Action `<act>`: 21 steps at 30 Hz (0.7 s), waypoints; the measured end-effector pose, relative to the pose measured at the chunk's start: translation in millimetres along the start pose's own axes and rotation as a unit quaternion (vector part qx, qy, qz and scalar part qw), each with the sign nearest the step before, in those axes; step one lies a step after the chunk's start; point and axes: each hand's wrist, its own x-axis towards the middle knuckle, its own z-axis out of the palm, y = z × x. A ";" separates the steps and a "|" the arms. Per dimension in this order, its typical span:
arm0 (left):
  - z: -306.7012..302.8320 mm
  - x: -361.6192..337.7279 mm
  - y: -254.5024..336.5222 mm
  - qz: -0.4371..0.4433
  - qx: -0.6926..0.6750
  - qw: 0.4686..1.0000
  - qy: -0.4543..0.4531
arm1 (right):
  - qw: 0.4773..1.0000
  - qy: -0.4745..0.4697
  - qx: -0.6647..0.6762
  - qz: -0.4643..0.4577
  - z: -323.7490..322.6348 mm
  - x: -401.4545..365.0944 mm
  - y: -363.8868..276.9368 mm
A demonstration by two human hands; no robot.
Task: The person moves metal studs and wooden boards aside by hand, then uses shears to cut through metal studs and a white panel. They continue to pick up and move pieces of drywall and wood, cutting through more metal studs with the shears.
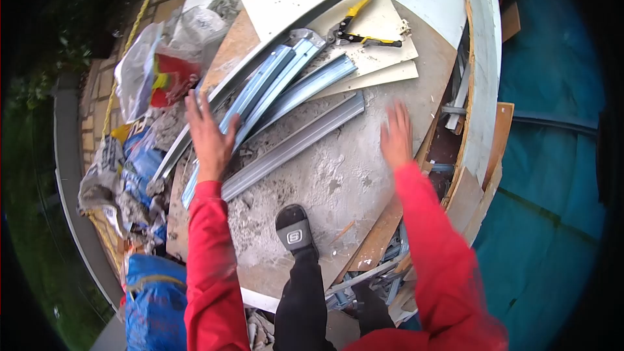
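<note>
My left hand is open with fingers spread, just over the lower left part of several metal channels; whether it touches them is unclear. My right hand is open and holds nothing, over the right side of a dusty board. Between my hands a grey metal channel lies slantwise on the board. Yellow and black snips rest with open handles on cream panels, beyond the channels.
Plastic bags of debris and a blue bag are at the left, near a yellow rope. Broken boards and metal scraps line the right edge, beside a blue-green sheet. My foot stands on the board.
</note>
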 end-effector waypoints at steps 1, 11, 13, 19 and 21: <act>6.9 -3.3 6.1 0.004 -0.015 1.000 -0.012 | 1.000 -0.008 -0.014 0.011 -13.8 -9.0 0.9; 81.6 58.2 -77.5 -0.058 -0.136 0.959 -0.241 | 0.979 -0.117 -0.131 -0.101 50.7 157.0 49.4; 84.6 55.3 -86.3 -0.010 -0.086 0.965 -0.249 | 0.976 -0.103 -0.184 -0.062 28.5 137.9 35.3; 83.1 56.7 -82.3 -0.036 -0.218 0.945 -0.243 | 0.991 -0.001 0.022 0.135 -33.7 34.3 24.4; 84.6 65.8 -78.7 0.002 -0.164 0.961 -0.222 | 0.954 -0.007 0.118 0.277 -39.6 -16.6 -4.4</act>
